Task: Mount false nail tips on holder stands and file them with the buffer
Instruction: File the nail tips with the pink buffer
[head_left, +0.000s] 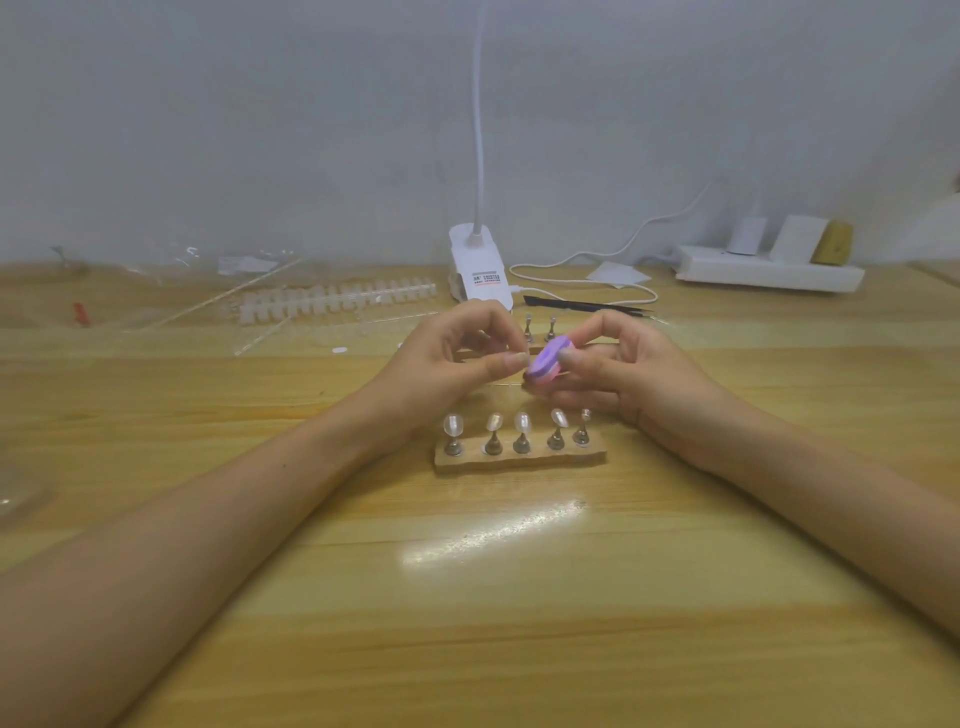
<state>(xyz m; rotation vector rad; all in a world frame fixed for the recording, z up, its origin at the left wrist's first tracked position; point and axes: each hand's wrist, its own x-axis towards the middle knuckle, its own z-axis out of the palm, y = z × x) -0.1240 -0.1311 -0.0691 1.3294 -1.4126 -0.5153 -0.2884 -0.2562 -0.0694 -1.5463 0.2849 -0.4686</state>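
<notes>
My right hand (628, 364) grips a small purple and pink buffer block (548, 364) between thumb and fingers. My left hand (452, 358) pinches something small against the buffer's left end; the item itself is hidden by my fingertips. Just in front of both hands a wooden base (519, 460) carries a row of metal holder stands, most topped with a clear nail tip (453, 425); the rightmost stand (583, 431) looks bare. A second base with two bare stands (540, 330) sits behind my hands.
A strip of clear nail tips (332, 301) and plastic packaging (171, 270) lie at the back left. A white clip lamp (478, 265) stands at the back centre beside black tweezers (587, 305). A power strip (769, 270) sits back right.
</notes>
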